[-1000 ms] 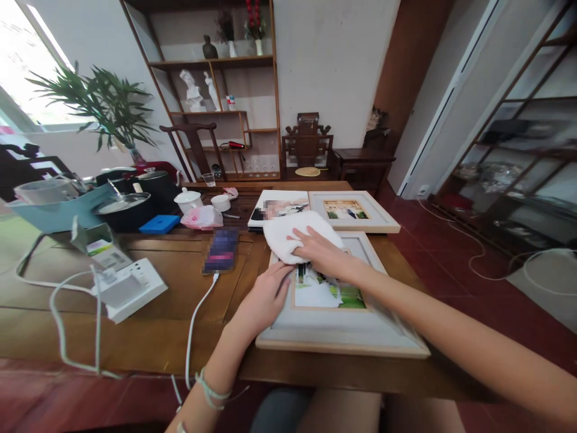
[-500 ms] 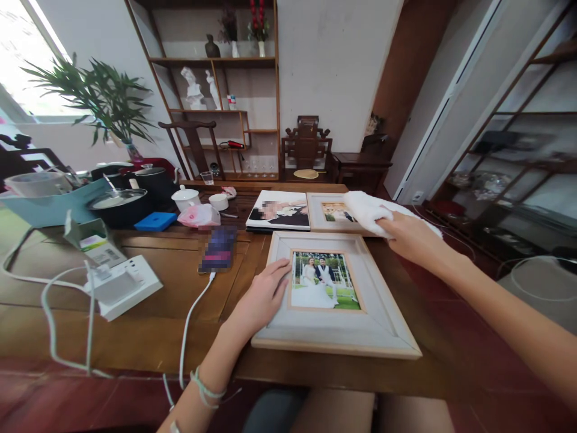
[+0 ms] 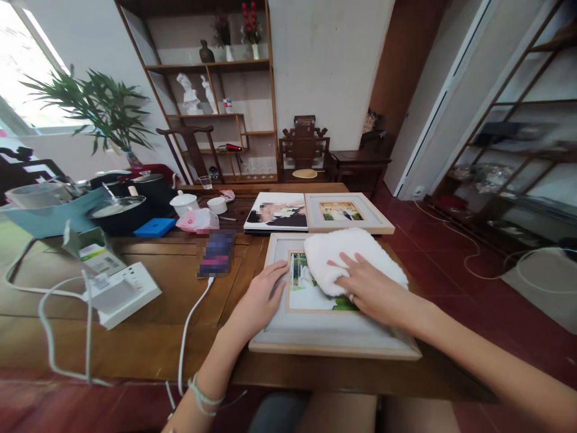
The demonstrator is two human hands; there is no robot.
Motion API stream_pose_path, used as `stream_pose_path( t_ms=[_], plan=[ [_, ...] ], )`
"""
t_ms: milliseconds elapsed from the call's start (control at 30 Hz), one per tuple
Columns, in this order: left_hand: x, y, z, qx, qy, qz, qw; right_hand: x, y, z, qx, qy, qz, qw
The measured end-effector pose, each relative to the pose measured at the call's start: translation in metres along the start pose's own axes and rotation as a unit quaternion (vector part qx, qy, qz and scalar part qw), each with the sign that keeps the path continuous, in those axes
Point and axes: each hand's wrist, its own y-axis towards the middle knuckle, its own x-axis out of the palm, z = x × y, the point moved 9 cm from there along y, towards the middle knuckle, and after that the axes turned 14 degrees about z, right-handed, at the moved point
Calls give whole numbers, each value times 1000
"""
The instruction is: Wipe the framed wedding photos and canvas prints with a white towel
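Note:
A picture frame [image 3: 276,334] with a pale mat and a light wood edge lies flat near the table's front edge. Its photo [image 3: 303,293] shows two people on grass and is partly covered. Over the photo's right part and the frame's upper right lies a folded white cloth [image 3: 360,252]. My right hand [image 3: 367,288] presses this cloth down, its fingers on the fabric. On the frame's left side rests my left hand [image 3: 265,297], fingers stretched out and holding nothing.
Behind are a second framed photo [image 3: 381,221] and a photo board [image 3: 282,219]. Left of my hands lie a phone [image 3: 219,252] on a white cable [image 3: 192,316] and an opened white box [image 3: 130,294]. Pots [image 3: 118,207] and a blue box [image 3: 154,227] stand farther left.
My right hand has brought the cloth from the rear frame down onto the front frame, uncovering the rear one. My left hand stays on the frame's left side.

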Motion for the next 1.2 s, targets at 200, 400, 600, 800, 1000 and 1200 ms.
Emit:
stream_pose_path(
  t_ms=[200,400,600,800,1000,1200],
  plan=[
    [2,-1,-2,6,3,0,1000,-41,-45,-54,18,69,-94,993],
    [3,-1,-1,2,4,-13,1000,-24,-34,-58,41,51,-58,996],
    [2,0,0,-1,-1,-18,1000,2,12,24,102,-48,79,991],
    [1,-1,0,-6,1,-16,1000,15,51,62,91,-75,69,991],
    [2,-1,0,3,5,-8,1000,7,8,0,11,36,4,999],
    [5,-2,-2,11,14,-6,1000,-27,-41,-70,-21,119,-94,988]
  ],
)
